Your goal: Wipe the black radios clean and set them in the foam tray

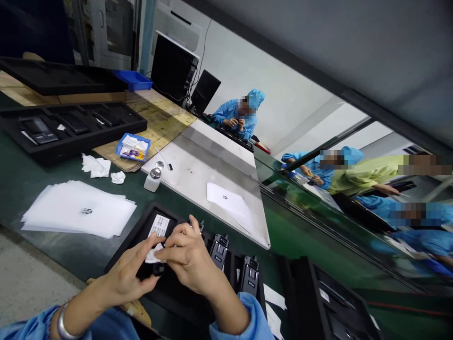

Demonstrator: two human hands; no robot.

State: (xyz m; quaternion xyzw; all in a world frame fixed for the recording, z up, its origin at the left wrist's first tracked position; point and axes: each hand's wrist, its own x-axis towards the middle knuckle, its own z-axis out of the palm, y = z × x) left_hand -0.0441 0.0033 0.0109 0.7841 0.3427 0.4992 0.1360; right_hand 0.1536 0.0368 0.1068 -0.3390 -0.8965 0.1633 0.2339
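Over a black foam tray (123, 248), my left hand (129, 271) grips a small black device (159, 269), mostly hidden by my fingers. My right hand (191, 257) pinches a crumpled white tissue (153, 255) against it. Both hands are closed and close together. To the right of them, two black walkie-talkies (219, 250) with short antennas lie in the tray's slots. A white label sheet (160, 225) with printed codes rests at the tray's far left corner. Part of another device shows behind my right fingers.
Left lie a stack of white sheets (71, 212), crumpled tissues (95, 166) and another device tray (71, 137). Ahead stand a glass bottle (153, 178) and a blue bin (122, 150). More foam trays (307, 293) sit right. Several co-workers (239, 113) sit beyond.
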